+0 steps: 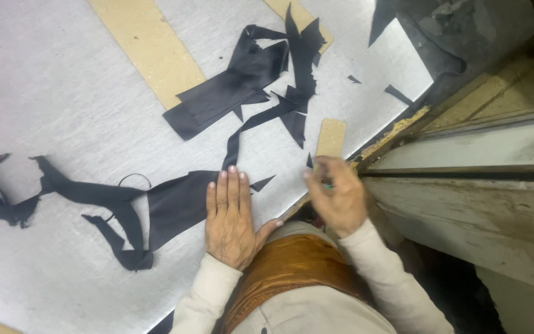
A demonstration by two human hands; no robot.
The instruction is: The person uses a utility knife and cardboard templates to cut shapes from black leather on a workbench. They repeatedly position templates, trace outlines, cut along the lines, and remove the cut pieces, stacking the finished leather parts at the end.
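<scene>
Left hand (231,218): lying open, flat, pinning black fabric (177,204) to tabletop (63,80).
Right hand (336,195): blurred, closing on small dark tool (327,183), near edge.

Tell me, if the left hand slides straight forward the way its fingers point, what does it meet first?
Probably the narrow black strip just beyond the fingertips of the left hand, which lies flat on a black fabric piece. Farther on lies the black scrap pile.

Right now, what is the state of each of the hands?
Left hand: open, flat on the black fabric piece.
Right hand: blurred, curled; cannot be told.
</scene>
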